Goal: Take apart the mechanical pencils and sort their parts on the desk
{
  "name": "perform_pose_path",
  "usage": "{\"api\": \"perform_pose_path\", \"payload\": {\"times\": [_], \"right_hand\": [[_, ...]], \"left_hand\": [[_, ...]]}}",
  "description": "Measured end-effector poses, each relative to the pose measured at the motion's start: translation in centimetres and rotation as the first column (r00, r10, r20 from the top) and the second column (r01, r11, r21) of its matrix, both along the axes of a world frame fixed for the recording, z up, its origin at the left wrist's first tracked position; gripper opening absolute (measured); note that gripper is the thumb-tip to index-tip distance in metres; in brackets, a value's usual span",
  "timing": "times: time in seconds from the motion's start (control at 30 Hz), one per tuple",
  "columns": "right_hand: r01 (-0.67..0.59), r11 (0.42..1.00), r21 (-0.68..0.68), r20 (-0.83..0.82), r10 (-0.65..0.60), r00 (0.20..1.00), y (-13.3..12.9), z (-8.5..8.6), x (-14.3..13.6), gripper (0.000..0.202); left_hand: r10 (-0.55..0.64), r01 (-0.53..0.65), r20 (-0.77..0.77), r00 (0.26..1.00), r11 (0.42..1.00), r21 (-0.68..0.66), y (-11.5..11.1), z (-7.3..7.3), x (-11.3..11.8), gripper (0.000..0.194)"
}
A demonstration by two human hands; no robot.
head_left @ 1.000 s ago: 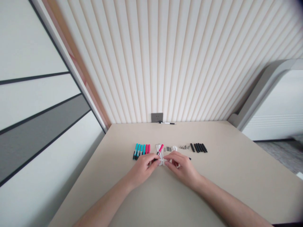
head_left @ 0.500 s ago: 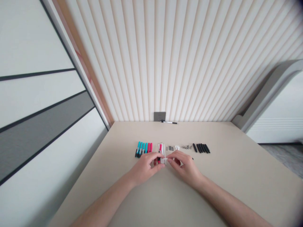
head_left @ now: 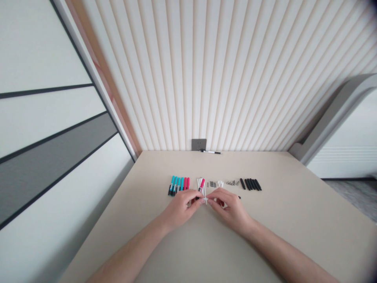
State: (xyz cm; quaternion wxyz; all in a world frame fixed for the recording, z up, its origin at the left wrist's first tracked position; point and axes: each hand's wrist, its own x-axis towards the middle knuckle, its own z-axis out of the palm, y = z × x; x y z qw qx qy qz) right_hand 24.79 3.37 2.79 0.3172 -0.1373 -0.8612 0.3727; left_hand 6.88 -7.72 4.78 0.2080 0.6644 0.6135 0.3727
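Observation:
My left hand (head_left: pixel 184 204) is closed in a pinch, with a pink-and-black pen barrel (head_left: pixel 202 184) tilted up and to the right from its fingers. My right hand (head_left: pixel 226 202) is also closed, its fingertips pinching a small white piece (head_left: pixel 205 199) between the two hands. The left fingertips meet the other end of this piece; its exact form is too small to tell. Just beyond the fingers lie slim white rods (head_left: pixel 199 181), partly hidden by the barrel and hands. A small black end of something (head_left: pixel 239 197) shows beside my right hand.
On the table (head_left: pixel 188 251), turquoise-and-black pen barrels (head_left: pixel 173 184) and pink ones (head_left: pixel 186 183) lie left. Small grey pieces (head_left: pixel 212 184), white pieces (head_left: pixel 220 183), metallic bits (head_left: pixel 233 183) and black tubes (head_left: pixel 252 184) lie right. A white-and-black pen (head_left: pixel 212 152) rests by the wall.
The pink-and-black barrel has tipped from nearly upright to leaning right. My fingertips have come closer together, with the small white piece between them.

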Motion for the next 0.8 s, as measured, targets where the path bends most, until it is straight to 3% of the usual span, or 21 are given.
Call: {"api": "perform_pose_path", "payload": {"times": [0.27, 0.8], "right_hand": [[0.045, 0.999, 0.001, -0.095, -0.045, 0.994, 0.18, -0.16, 0.12, 0.013], [0.02, 1.0, -0.004, -0.144, -0.021, 0.989, 0.13, -0.45, 0.05, 0.011]], "left_hand": [[0.085, -0.085, 0.015, 0.996, 0.996, 0.005, -0.03, 0.02, -0.29, 0.021], [0.064, -0.064, 0.042, 0.997, 0.998, 0.004, 0.04, 0.13, -0.16, 0.022]]}}
